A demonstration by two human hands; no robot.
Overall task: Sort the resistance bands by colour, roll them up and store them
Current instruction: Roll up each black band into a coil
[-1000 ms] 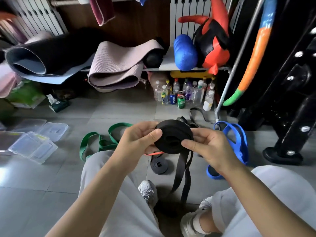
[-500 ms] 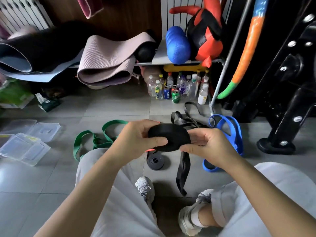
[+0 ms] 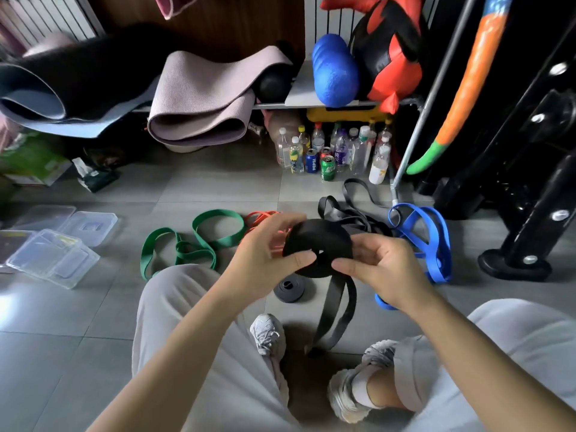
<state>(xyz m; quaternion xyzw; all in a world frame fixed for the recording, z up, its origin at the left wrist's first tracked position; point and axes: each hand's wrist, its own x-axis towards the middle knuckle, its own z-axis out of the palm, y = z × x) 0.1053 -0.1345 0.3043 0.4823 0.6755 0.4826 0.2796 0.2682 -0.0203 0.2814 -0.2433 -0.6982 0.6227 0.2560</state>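
Grey tile floor; we're sitting on it, with the cluttered gear shelf at 12 o'clock.

- 9 o'clock: clear plastic boxes, well apart from the hands.
- 10 o'clock of the hands: green band, loose and tangled. The orange band is just behind our left hand and partly hidden.
- Left hand clamps the black roll from its 9 o'clock side. The thumb is on the near face by the centre hole, fingers behind.
- 7 o'clock of the roll: a small dark coil lies on the floor, already wound.
- The roll is held in the air at view centre. Its tail hangs from 6 o'clock down towards the shoes, not yet wound.
- 1 o'clock: loose black bands on the floor.
- Right hand pinches the roll from 3 o'clock, thumb near the hole.
- Blue band lies loose at 3 o'clock.

Our read on the step: rolling the black band, partway done, nothing boxed yet.

Next move: turn the roll and feed the tail on flat with no twist, thumbs tight. We expect it to spring open if the grip slackens.
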